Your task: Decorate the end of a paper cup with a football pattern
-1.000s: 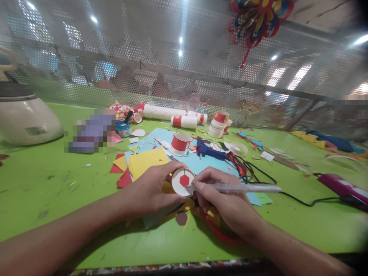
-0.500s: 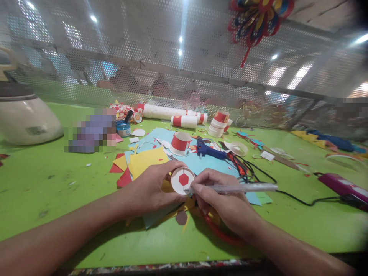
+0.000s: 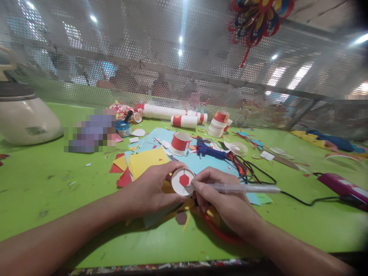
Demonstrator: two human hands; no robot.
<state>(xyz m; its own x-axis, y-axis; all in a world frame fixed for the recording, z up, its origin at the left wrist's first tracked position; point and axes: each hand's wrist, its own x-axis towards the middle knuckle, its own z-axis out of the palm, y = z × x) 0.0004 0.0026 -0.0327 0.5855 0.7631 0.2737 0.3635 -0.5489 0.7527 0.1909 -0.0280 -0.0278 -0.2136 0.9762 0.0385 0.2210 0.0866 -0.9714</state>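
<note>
A small round white cup (image 3: 177, 186) with a red hexagon on its flat face is gripped by the fingers and thumb of my left hand (image 3: 153, 188). Dark lines run above and below the hexagon. My right hand (image 3: 221, 195) is closed around a translucent pen (image 3: 247, 188), its tip at the lower right of the hexagon. Yellow paper (image 3: 148, 161) lies beyond my left hand, on light blue sheets (image 3: 155, 137). A red and white paper cup (image 3: 180, 144) stands behind, with a blue glue gun (image 3: 211, 150) to its right.
A large cream kettle (image 3: 27, 119) stands at the far left. Stacked paper cups (image 3: 217, 124) and long cup rolls (image 3: 163, 111) lie at the back. Black cable (image 3: 299, 201) leads to a purple device (image 3: 342, 188) at the right. Red-handled scissors (image 3: 220, 230) lie partly under my right hand.
The pen and its tip have shifted slightly, the tip moving up closer to the hexagon. My left hand still holds the cup in nearly the same place.
</note>
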